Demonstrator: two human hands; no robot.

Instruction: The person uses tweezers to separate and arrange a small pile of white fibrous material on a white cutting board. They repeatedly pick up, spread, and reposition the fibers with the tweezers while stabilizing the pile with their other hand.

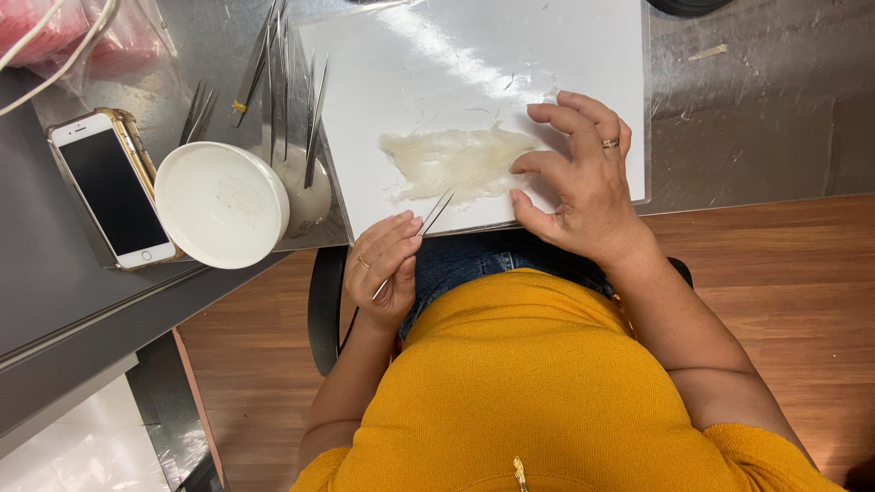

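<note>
A pale, translucent fibrous clump (456, 162) lies on a white sheet (474, 55) on the metal table. My left hand (383, 264) sits at the table's near edge, shut on a pair of thin metal tweezers (428, 219) whose tips reach the clump's near side. My right hand (583, 178), a ring on one finger, rests palm down on the sheet. Its fingertips press on the clump's right end.
A white round dish (219, 202) stands left of the sheet, next to a white phone (114, 187) lying face up. Several spare tweezers (283, 82) lie between dish and sheet. A plastic bag (100, 36) with pink contents sits at the far left corner. Wooden floor shows below.
</note>
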